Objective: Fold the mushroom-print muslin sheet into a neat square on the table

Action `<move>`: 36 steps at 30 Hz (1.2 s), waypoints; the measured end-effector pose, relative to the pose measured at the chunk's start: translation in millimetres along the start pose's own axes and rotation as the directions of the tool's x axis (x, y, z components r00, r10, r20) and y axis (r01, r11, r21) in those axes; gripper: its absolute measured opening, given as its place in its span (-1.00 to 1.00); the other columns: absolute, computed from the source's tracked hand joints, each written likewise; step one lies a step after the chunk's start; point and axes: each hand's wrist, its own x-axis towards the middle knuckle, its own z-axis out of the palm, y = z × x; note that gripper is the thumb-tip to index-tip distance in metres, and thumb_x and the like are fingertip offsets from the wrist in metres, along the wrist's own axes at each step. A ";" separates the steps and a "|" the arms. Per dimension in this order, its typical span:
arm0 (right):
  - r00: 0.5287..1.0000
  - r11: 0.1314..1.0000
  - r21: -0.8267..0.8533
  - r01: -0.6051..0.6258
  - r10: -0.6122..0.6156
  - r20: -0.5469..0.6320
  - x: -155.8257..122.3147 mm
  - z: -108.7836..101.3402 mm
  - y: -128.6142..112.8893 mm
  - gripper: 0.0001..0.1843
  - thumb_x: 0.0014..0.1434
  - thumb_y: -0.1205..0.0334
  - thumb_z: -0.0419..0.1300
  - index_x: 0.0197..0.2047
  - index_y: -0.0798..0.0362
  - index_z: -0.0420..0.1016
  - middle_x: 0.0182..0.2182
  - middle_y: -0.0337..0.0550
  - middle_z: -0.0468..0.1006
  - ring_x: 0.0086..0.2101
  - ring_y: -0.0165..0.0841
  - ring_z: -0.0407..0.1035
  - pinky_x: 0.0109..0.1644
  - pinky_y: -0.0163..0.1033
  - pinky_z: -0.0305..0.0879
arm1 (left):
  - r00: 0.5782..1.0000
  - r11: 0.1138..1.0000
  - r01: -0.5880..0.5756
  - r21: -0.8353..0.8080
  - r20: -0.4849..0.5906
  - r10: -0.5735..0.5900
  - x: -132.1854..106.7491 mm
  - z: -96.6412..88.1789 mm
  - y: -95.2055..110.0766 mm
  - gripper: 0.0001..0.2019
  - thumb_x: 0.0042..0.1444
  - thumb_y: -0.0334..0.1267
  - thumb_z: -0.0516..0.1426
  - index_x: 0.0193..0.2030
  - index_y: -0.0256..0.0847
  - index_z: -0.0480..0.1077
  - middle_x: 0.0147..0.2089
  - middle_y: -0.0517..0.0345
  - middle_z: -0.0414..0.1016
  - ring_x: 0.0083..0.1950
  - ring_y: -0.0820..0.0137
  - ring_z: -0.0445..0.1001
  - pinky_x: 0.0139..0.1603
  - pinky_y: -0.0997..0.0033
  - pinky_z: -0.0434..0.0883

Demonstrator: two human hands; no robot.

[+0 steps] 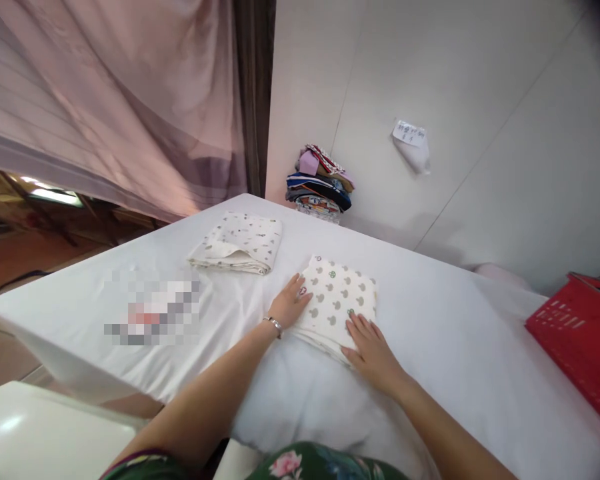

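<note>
A folded white cloth (336, 297) with a grey mushroom-like print lies flat on the white-covered table (430, 333) in front of me. My left hand (289, 303) rests on its left edge, fingers stretched out. On the cloth's near right corner lies my right hand (373, 350), its fingers spread and flat. Several layers show along the cloth's near edge. Farther left is a second folded white cloth (240, 241) with a small scattered print, one flap slightly raised at its front; neither hand touches it.
A stack of folded clothes (320, 180) stands beyond the table's far edge, against the wall. At right is a red box or bag (575, 333). A blurred-out item (155, 312) lies on the table's left part. A white chair or stool (45, 433) stands at lower left.
</note>
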 end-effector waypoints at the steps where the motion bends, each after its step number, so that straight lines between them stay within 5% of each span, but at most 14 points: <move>1: 1.000 1.000 0.012 -0.008 0.008 0.015 -1.6 -0.8 1.1 -0.30 0.23 -0.17 -0.14 0.33 0.00 -0.01 0.34 -0.18 -0.18 0.31 -0.22 -0.36 0.34 -0.02 -0.33 | 0.998 0.997 0.052 -0.056 -0.014 -0.053 0.2 -3.8 -1.2 -0.48 0.14 -0.02 -0.01 0.20 -0.19 0.21 0.31 0.04 0.14 0.19 0.30 0.30 0.15 0.35 0.26; 4: 1.000 0.993 0.115 -0.022 0.020 0.019 1.2 -15.4 -3.8 -0.38 0.22 -0.17 -0.12 0.26 -0.09 0.17 0.31 -0.21 -0.05 0.30 -0.22 -0.26 0.33 -0.01 -0.30 | 0.985 0.977 0.171 -0.130 -0.002 -0.173 0.7 -10.9 -3.2 -0.53 0.13 0.02 0.00 0.09 -0.21 0.33 0.06 0.01 0.45 -0.02 0.29 0.45 0.00 0.33 0.36; 7: 0.995 0.978 0.211 0.003 0.019 -0.099 29.0 -35.6 -20.2 -0.46 0.23 -0.13 -0.08 0.20 -0.13 0.26 0.29 -0.23 0.06 0.29 -0.22 -0.18 0.32 0.04 -0.26 | 0.990 0.985 0.136 -0.102 -0.012 -0.138 0.0 -9.2 -2.8 -0.58 0.14 -0.03 0.01 0.03 -0.23 0.37 -0.01 -0.01 0.48 -0.04 0.27 0.45 0.01 0.30 0.35; 12: 0.974 0.984 0.142 0.104 -0.072 -0.215 126.1 -47.2 -48.5 -0.44 0.23 0.03 -0.03 0.26 0.04 0.15 0.30 -0.08 0.02 0.29 -0.23 -0.19 0.30 -0.06 -0.15 | 0.997 0.997 0.054 -0.056 -0.048 -0.057 -3.9 -1.9 -2.9 -0.59 0.16 -0.15 -0.01 0.10 -0.29 0.30 0.09 -0.07 0.40 0.07 0.26 0.38 0.11 0.28 0.29; 17: 0.985 0.999 -0.035 -0.034 0.027 -0.171 201.2 -29.0 -43.3 -0.43 0.27 0.06 -0.08 0.30 0.05 0.03 0.32 -0.04 -0.05 0.29 -0.21 -0.25 0.30 0.02 -0.32 | 0.998 0.998 0.005 -0.069 -0.060 -0.009 -5.1 1.0 -10.0 -0.63 0.16 -0.19 0.00 0.08 -0.24 0.31 0.07 -0.01 0.41 0.06 0.28 0.38 0.11 0.29 0.30; 23: 0.990 0.997 -0.028 -0.071 0.067 -0.125 215.1 -15.1 -21.8 -0.43 0.27 -0.02 -0.11 0.29 0.01 0.05 0.31 -0.07 -0.01 0.28 -0.23 -0.18 0.29 0.00 -0.28 | 0.997 0.995 0.003 -0.100 -0.073 -0.010 -5.1 4.4 -13.9 -0.66 0.13 -0.26 0.02 0.04 -0.27 0.33 0.02 -0.04 0.43 0.03 0.28 0.40 0.09 0.28 0.32; 29: 0.976 0.978 0.107 -0.181 0.192 -0.107 234.6 -36.9 -9.2 -0.41 0.28 -0.04 -0.18 0.27 0.08 0.12 0.22 -0.06 0.22 0.18 -0.26 0.12 0.20 -0.19 0.02 | 0.997 0.994 0.003 -0.113 -0.071 -0.011 -7.0 3.0 -11.0 -0.68 0.12 -0.27 0.02 0.02 -0.24 0.34 0.00 -0.02 0.43 0.01 0.28 0.41 0.07 0.27 0.33; 36: 0.986 0.986 0.037 -0.162 0.160 0.044 257.0 -54.6 5.6 -0.40 0.09 -0.18 0.10 0.03 0.09 0.44 0.08 0.02 0.40 0.06 -0.10 0.27 0.10 -0.18 0.14 | 0.998 0.991 -0.020 -0.129 -0.064 0.012 -6.9 2.9 -12.0 -0.67 0.12 -0.26 0.01 0.03 -0.22 0.33 -0.01 -0.01 0.43 0.01 0.28 0.40 0.08 0.27 0.33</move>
